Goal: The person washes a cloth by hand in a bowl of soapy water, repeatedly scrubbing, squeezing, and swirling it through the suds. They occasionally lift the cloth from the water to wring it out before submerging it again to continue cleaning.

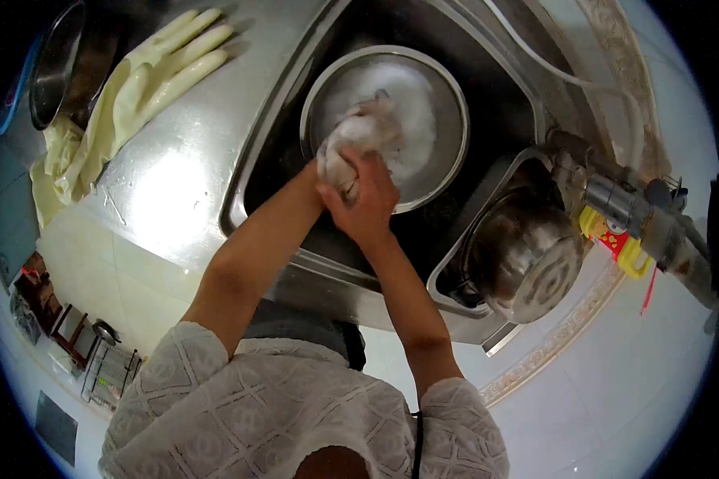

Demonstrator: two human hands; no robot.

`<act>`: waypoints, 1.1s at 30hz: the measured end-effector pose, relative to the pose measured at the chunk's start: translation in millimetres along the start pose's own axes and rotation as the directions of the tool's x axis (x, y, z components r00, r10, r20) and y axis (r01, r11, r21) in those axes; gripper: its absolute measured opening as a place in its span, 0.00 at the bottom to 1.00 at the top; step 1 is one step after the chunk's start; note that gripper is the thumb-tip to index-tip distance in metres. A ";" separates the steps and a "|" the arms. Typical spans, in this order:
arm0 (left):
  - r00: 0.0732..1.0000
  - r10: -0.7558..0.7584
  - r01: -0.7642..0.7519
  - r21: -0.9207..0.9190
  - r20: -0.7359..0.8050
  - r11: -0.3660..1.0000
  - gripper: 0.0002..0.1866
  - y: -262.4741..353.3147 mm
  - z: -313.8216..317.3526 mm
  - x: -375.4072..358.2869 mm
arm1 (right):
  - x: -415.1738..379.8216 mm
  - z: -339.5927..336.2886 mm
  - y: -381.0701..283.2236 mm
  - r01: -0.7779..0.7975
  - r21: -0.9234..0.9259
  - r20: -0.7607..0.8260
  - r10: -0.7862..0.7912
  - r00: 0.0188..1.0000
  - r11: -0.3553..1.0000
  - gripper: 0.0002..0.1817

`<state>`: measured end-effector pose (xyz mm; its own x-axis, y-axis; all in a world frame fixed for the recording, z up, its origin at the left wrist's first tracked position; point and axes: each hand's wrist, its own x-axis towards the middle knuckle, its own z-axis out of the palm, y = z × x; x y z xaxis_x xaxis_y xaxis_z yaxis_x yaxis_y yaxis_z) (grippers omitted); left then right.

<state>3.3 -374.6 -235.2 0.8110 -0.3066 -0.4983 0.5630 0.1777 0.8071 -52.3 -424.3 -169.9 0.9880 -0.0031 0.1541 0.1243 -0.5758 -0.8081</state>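
A round metal basin (461, 128) sits in the dark sink, with white suds (411, 120) in it. My left hand (367, 128) is over the basin, largely covered in whitish foam and what looks like a soapy cloth (337, 164); its fingers cannot be made out clearly. From the right, my right hand (367, 193) crosses close to the left wrist. Its fingers are bent around the foamy cloth at the basin's near rim. Where cloth ends and foam begins is hard to tell.
Pale yellow rubber gloves (140, 96) lie on the steel counter (216, 120) at left, near a dark pan (56, 64). A metal pot (527, 255) stands tilted in the smaller sink at right. Beyond it are the faucet (615, 199) and a yellow-red item (615, 239).
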 end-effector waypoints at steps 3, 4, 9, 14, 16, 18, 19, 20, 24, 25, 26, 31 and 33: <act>0.979 -0.072 0.187 -0.705 0.190 0.684 0.15 -23.7 -3.2 2.1 | 12.6 12.3 15.4 -0.118 -0.200 -0.172 0.084 0.982 0.973 0.20; 0.983 0.021 0.117 -0.698 0.185 0.707 0.13 -29.0 -2.5 2.3 | 16.5 12.1 20.4 -0.125 -0.199 -0.176 0.090 0.980 0.972 0.20; 0.921 -0.385 0.333 -0.399 -0.054 0.854 0.18 9.9 7.8 -13.3 | 44.9 -9.9 114.0 -0.787 0.058 -0.226 0.776 0.589 0.615 0.18; 0.908 -0.333 0.250 -0.309 -0.253 0.918 0.34 35.9 -6.2 -4.3 | 3.4 -30.8 129.4 -0.623 0.610 -0.302 0.871 0.388 0.489 0.19; 0.984 -0.016 0.014 -0.010 -0.175 1.000 0.39 11.9 -28.3 9.3 | -7.5 -33.7 132.0 -0.611 -0.213 -0.404 0.500 0.766 0.763 0.22; 0.988 0.088 -0.048 0.287 -0.128 0.957 0.35 -9.6 -37.2 8.6 | 3.7 -26.9 115.1 -0.491 -0.522 -0.258 0.420 0.870 0.697 0.25; 0.994 0.083 -0.065 0.214 -0.075 0.975 0.36 -15.2 -39.8 3.1 | 7.8 -17.2 104.2 -0.298 -0.759 -0.077 0.374 0.924 0.579 0.29; 0.996 0.081 -0.077 0.135 -0.022 0.988 0.36 -20.2 -41.6 1.1 | 5.8 -5.6 101.9 -0.304 -0.754 -0.081 0.377 0.923 0.582 0.29; 0.979 -0.120 0.119 -0.015 -0.164 0.993 0.35 -13.6 -26.7 -3.9 | 6.3 14.1 115.0 0.177 -0.744 0.415 0.239 0.878 0.644 0.37; 0.940 -0.263 0.251 -0.080 -0.219 0.965 0.36 -10.7 -23.3 1.3 | 9.3 14.4 119.7 0.354 -0.667 0.595 0.183 0.783 0.655 0.35; 0.939 -0.265 0.253 -0.080 -0.221 0.964 0.36 -10.0 -20.1 -2.1 | 12.3 12.3 124.7 0.354 -0.665 0.596 0.182 0.782 0.657 0.35; 0.925 -0.321 0.293 -0.155 -0.205 0.943 0.38 -23.6 -21.6 5.4 | 37.0 9.5 109.0 -0.305 -0.604 0.403 0.612 0.680 0.736 0.25; 0.913 -0.359 0.319 -0.210 -0.193 0.924 0.39 -22.0 -16.4 5.5 | 32.4 5.7 107.6 -0.228 -0.686 0.428 0.637 0.641 0.691 0.21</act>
<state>-2.1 -364.9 -260.8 0.5689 -0.1636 -0.8060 0.8127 0.2623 0.5203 -6.4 -481.7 -255.2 0.7519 -0.0185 -0.6590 -0.2024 -0.9578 -0.2041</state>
